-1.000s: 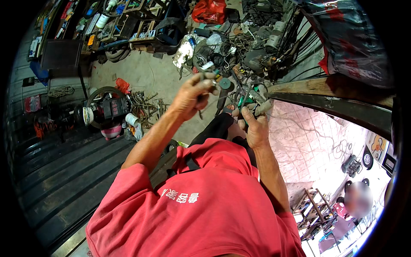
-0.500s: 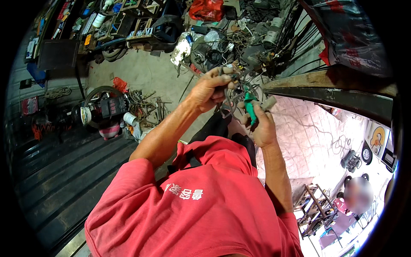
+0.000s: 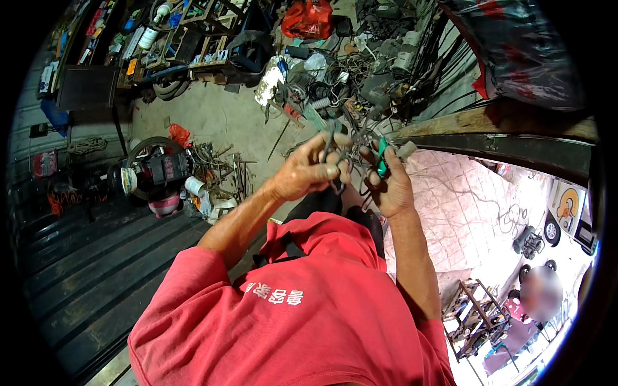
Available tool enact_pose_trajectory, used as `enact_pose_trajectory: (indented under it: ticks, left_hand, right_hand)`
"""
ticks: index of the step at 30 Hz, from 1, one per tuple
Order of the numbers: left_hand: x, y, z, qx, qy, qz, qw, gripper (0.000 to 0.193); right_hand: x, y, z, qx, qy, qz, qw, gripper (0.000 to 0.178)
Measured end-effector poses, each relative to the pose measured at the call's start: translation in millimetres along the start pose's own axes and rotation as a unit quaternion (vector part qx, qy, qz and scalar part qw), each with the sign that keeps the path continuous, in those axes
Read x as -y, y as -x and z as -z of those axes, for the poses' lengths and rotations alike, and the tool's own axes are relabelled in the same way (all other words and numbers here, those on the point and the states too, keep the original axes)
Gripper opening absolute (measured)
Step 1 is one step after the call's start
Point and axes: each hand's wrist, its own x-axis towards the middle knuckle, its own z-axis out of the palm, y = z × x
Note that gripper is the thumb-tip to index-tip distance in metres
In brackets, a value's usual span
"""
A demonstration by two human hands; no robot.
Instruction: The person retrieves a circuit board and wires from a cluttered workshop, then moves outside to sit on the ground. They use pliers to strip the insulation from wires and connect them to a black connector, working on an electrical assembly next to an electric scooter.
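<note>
In front of my chest both hands are raised, with a tangle of grey cables [image 3: 348, 152] running between them. My left hand [image 3: 308, 172] is closed, its thumb and fingers pinching a loop of the cable. My right hand [image 3: 393, 190] grips a small bright green piece [image 3: 383, 158] between thumb and fingers, along with part of the cable bundle. A pale grey block-shaped end [image 3: 406, 150] sticks out past the right thumb. What kind of thing the green piece is, I cannot make out. Where the cables pass behind my fingers, they are hidden.
A heap of wires, motors and scrap [image 3: 347, 77] lies ahead, with a red plastic bag [image 3: 307, 19] behind it. A wheeled machine [image 3: 161, 164] stands left, beside a dark ribbed surface [image 3: 84, 270]. A wooden beam [image 3: 496, 122] edges the right, where a person [image 3: 539, 296] sits beyond.
My left hand has come lower and nearer to me, drawing the cable loop with it. The right hand has shifted slightly, and less of the green piece shows now.
</note>
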Motion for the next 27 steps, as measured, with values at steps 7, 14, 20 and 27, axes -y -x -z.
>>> enact_pose_trajectory:
  ticks: [7, 14, 20, 27]
  left_hand:
    - [29.6, 10.3, -15.2, 0.063, -0.035, 0.059, 0.996, 0.055]
    - [42.3, 10.0, -8.0, -0.055, -0.018, 0.081, 0.995, 0.05]
    - [26.6, -14.4, -24.7, -0.096, 0.004, 0.022, 0.995, 0.052]
    - [-6.4, -33.5, -59.7, -0.061, 0.026, -0.048, 0.997, 0.064]
  right_hand:
    - [3.3, -9.9, -21.9, -0.06, -0.014, 0.051, 0.997, 0.014]
    - [11.8, 7.2, -8.6, -0.015, 0.073, 0.143, 0.987, 0.017]
    - [21.4, 32.3, -10.0, -0.03, 0.19, 0.153, 0.969, 0.017]
    - [12.2, 46.6, -8.5, -0.056, 0.353, 0.166, 0.919, 0.024]
